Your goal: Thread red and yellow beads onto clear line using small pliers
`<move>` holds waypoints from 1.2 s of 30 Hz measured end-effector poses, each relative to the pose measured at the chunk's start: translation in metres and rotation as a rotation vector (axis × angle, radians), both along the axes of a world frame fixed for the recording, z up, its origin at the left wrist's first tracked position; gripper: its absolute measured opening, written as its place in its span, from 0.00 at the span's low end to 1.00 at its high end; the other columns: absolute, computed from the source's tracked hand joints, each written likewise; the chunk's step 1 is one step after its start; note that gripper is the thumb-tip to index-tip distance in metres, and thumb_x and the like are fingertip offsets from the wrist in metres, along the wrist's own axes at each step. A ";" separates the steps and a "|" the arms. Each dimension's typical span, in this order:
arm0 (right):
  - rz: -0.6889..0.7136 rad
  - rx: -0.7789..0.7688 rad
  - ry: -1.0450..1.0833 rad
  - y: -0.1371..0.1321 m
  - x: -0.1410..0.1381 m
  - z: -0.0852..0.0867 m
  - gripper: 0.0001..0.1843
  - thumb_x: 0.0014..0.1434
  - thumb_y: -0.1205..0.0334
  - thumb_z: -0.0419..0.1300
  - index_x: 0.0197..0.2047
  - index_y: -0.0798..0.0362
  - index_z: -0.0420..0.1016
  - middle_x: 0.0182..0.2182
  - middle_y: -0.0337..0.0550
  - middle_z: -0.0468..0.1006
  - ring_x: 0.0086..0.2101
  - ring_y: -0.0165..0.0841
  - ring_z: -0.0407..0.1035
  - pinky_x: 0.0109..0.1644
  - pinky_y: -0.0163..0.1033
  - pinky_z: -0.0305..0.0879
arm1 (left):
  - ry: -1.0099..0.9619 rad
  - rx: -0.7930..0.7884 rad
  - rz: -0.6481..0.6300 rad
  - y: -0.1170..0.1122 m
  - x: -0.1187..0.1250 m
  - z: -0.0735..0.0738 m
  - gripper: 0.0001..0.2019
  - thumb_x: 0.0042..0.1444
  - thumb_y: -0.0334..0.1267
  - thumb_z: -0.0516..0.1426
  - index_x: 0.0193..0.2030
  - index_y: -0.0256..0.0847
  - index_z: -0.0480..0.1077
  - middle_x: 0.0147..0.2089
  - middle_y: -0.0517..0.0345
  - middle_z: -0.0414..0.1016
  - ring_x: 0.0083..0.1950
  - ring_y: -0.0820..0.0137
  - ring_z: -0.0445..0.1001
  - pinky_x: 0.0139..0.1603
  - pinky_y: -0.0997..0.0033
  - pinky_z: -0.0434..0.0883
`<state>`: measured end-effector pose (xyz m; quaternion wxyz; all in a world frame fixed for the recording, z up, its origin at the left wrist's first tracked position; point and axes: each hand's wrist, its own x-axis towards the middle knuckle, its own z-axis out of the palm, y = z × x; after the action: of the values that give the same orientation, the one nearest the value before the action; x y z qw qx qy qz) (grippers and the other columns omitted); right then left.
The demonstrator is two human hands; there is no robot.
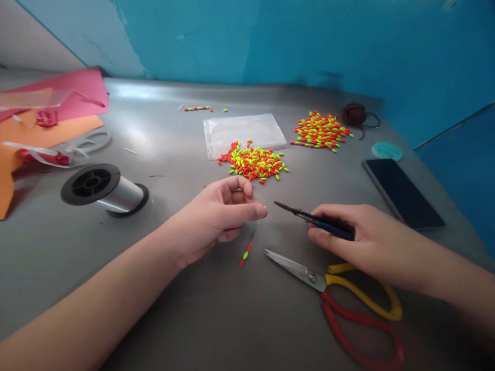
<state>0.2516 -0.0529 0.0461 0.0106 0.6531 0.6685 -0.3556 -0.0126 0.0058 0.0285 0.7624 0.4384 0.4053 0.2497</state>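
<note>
A grey worktop [181, 247] spans the view, and over it come two bare hands, the left hand [224, 208] near the middle and the right hand [365, 232] to its right. Scissors [312, 278] lie below the right hand, blades pointing left. The right grip is curled round blue-handled pliers [309, 216], whose long axis slants leftward and slightly away from the wearer; their tip stands just right of the left fingertips, apart from them. A loose pile of beads [255, 164] sits just beyond the left hand. Below that hand is a short strand [245, 256] of red and yellow-green beads; whether it hangs or rests, I cannot tell. Smallest is a yellow-green bead [265, 208], barely showing, apparently pinched by the left grip, thumb and finger pressed together, directly left of the pliers' tip.
</note>
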 end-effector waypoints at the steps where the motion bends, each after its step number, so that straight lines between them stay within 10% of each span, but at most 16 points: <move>1: -0.001 0.010 0.003 0.000 0.000 0.000 0.18 0.69 0.38 0.58 0.43 0.43 0.79 0.33 0.34 0.82 0.31 0.34 0.72 0.31 0.38 0.62 | 0.007 0.012 -0.018 0.000 0.000 -0.001 0.18 0.59 0.35 0.69 0.40 0.44 0.62 0.33 0.66 0.65 0.24 0.82 0.49 0.18 0.82 0.48; 36: 0.084 0.015 -0.025 0.003 -0.007 -0.003 0.20 0.67 0.39 0.58 0.37 0.44 0.79 0.26 0.33 0.78 0.28 0.33 0.67 0.30 0.40 0.58 | 0.039 0.113 -0.097 -0.004 0.004 -0.006 0.17 0.55 0.28 0.70 0.39 0.42 0.64 0.36 0.68 0.70 0.28 0.84 0.63 0.20 0.86 0.54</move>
<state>0.2445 -0.0504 0.0426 0.0290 0.6290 0.6977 -0.3417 -0.0089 0.0018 0.0222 0.7396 0.5044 0.3835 0.2267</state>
